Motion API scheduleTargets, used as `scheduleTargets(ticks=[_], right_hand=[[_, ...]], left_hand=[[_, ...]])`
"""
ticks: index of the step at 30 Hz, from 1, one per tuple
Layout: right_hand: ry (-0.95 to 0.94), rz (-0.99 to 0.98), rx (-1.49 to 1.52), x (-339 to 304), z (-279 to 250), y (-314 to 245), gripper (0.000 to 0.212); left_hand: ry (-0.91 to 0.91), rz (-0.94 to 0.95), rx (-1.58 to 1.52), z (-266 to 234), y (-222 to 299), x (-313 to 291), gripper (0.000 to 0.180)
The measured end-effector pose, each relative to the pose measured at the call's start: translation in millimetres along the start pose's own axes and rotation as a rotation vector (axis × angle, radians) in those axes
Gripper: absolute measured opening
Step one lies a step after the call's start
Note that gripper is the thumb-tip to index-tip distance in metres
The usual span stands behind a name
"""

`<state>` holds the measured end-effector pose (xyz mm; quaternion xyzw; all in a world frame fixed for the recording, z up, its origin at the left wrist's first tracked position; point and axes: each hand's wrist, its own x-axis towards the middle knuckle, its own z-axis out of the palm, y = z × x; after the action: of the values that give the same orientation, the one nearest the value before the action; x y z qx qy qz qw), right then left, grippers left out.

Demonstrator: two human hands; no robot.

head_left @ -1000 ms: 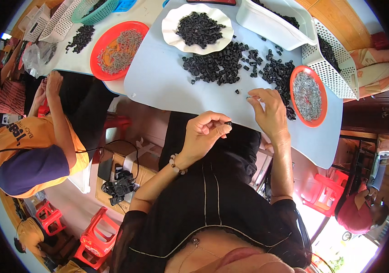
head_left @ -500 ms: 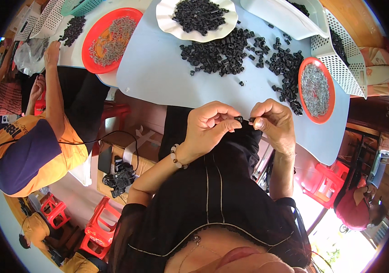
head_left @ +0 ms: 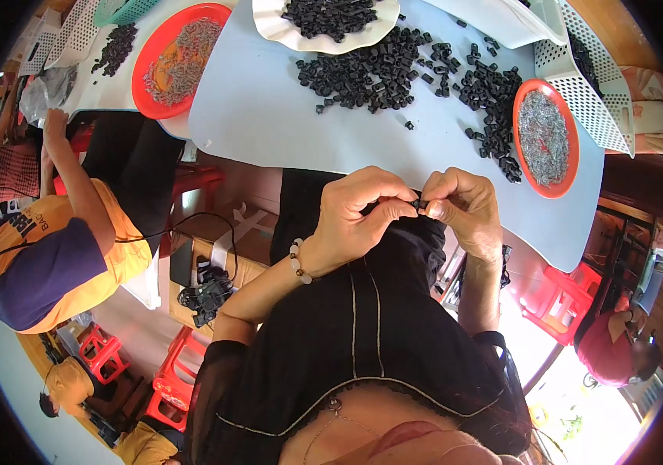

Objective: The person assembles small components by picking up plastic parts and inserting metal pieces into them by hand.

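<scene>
Pinched between the fingertips of both your hands: one small black plastic clip (head_left: 421,204), held in the air over your lap, just off the near edge of the pale blue table (head_left: 269,124). Your left hand (head_left: 359,213) closes on it from the left with thumb and forefinger; your right hand (head_left: 463,208) closes on it from the right. Whether a second, smaller part sits between the fingers, you cannot tell; the fingertips cover it.

Risks, judged from this hold:
- Slip: the piece is tiny and gripped only at the tips. If pressure goes uneven it likely drops onto your black garment (head_left: 378,325), where black on black is hard to find.
- Elbow room: your right forearm stands close to the table's near right corner; a wide swing could knock the small orange round tray of grey metal bits (head_left: 545,138) sitting near that edge.

Surroundings:
- Loose heap of black plastic pieces (head_left: 393,70), spread mid-table, beyond your hands.
- White scalloped plate (head_left: 285,31), piled with more black pieces, at the far edge.
- White perforated basket (head_left: 595,85), far right.
- Larger orange tray (head_left: 180,54), on the neighbouring table to the left, beside a seated person in a yellow shirt (head_left: 60,248).

Open room: bare table surface on the near left.
</scene>
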<state>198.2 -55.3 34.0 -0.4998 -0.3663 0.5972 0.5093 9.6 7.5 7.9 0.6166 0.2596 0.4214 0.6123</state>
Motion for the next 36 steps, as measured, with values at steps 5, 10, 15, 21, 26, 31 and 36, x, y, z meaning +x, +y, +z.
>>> scheduleTargets(ticks=[5,10,15,21,26,31,36], right_hand=[[0.039,0.005,-0.032,0.4,4.8,-0.9,0.022],[-0.044,0.013,0.008,1.4,0.0,3.3,0.009],[-0.027,0.057,-0.046,-1.9,5.6,-2.1,0.009],[-0.016,0.096,-0.107,0.8,10.6,-3.1,0.01],[-0.019,0.126,-0.019,6.8,5.5,-0.8,0.011],[-0.049,0.062,0.132,12.0,2.7,-1.8,0.041],[-0.054,0.172,0.178,8.8,11.6,2.5,0.055]], left_hand=[[-0.098,-0.037,0.01,-5.4,0.2,-0.9,0.01],[-0.101,0.082,0.162,-5.1,3.5,3.0,0.012],[-0.032,0.15,0.245,-0.8,7.7,-3.4,0.018],[-0.019,0.268,0.331,1.0,1.5,-6.0,0.024],[0.01,0.178,0.32,-2.6,7.6,1.3,0.015],[0.016,0.162,0.243,-10.9,9.3,9.5,0.015],[0.015,0.2,0.28,-9.2,12.0,10.4,0.017]])
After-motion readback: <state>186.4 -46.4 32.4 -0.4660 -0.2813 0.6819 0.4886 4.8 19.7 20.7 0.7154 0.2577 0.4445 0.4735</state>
